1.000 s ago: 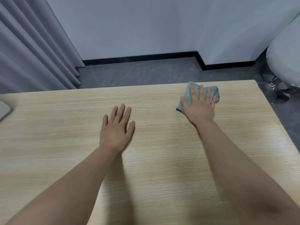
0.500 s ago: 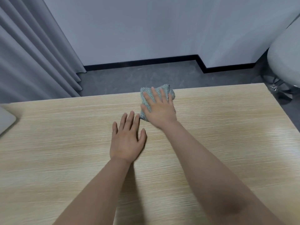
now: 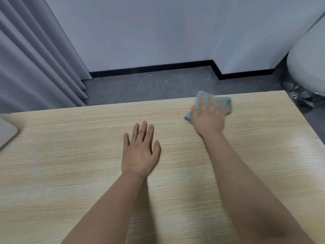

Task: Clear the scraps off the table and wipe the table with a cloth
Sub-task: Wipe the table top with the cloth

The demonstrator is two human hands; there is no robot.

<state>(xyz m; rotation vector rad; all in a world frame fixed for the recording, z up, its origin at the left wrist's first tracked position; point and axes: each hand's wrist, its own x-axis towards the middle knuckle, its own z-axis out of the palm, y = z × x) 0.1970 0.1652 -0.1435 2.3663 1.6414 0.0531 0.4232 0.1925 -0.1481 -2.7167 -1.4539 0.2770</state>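
I think I am on the wiping step, with my right hand (image 3: pixel 209 118) flat on the cloth (image 3: pixel 226 103) by the table's (image 3: pixel 70 173) far edge, my left hand (image 3: pixel 139 155) flat nearby, and next I should push toward me.

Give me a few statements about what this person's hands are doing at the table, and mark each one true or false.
1. The right hand presses flat on a teal cloth. True.
2. The cloth lies near the table's far edge. True.
3. The left hand holds a second cloth. False: it rests flat on the bare wood, fingers straight, holding nothing.
4. The two hands touch each other. False: they are apart, the left nearer the middle, the right farther back.
5. Food scraps lie between the hands. False: none can be seen there.
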